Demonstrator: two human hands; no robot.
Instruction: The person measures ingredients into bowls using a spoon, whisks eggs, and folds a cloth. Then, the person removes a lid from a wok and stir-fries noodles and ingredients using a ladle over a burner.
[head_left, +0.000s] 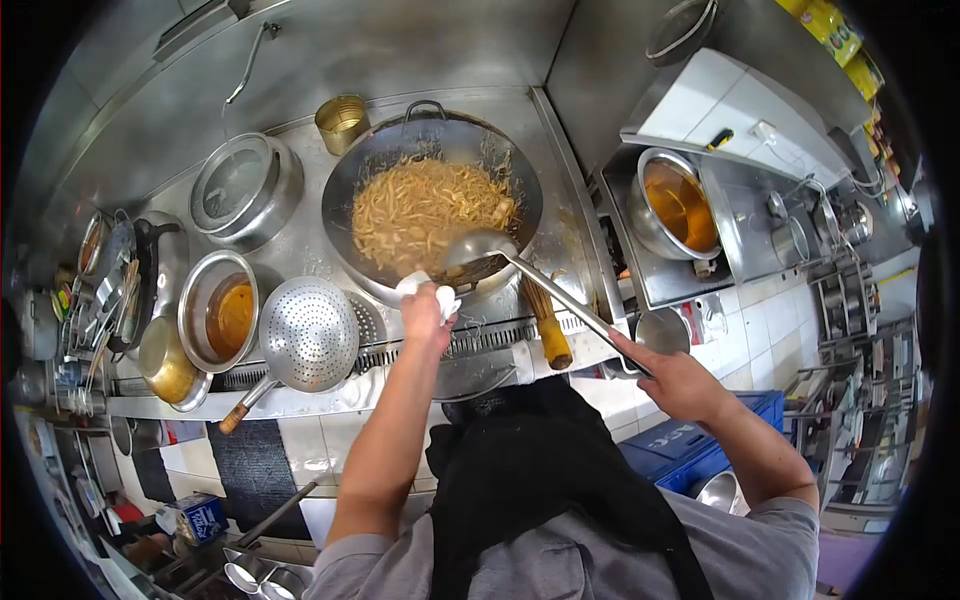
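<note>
A large dark wok (336, 215) stands on the steel range, full of brown fried noodles (430, 205). My left hand (426, 312) is closed on a white cloth (418, 284) at the wok's near rim; the wok's handle there, if any, is hidden. In my right hand (682, 384) is the long handle of a steel ladle (478, 246), fingers wrapped round it and the forefinger stretched along it. The ladle's bowl rests in or just over the near side of the noodles. Just right of the wok lies a bamboo brush (546, 325) with a yellow handle.
Left of the wok are a perforated strainer (310, 335), a bowl of brown liquid (220, 312) and a lidded steel pot (247, 190). A brass-coloured can (342, 122) stands behind. To the right is a pot of orange oil (675, 205); below it, a blue crate (690, 440).
</note>
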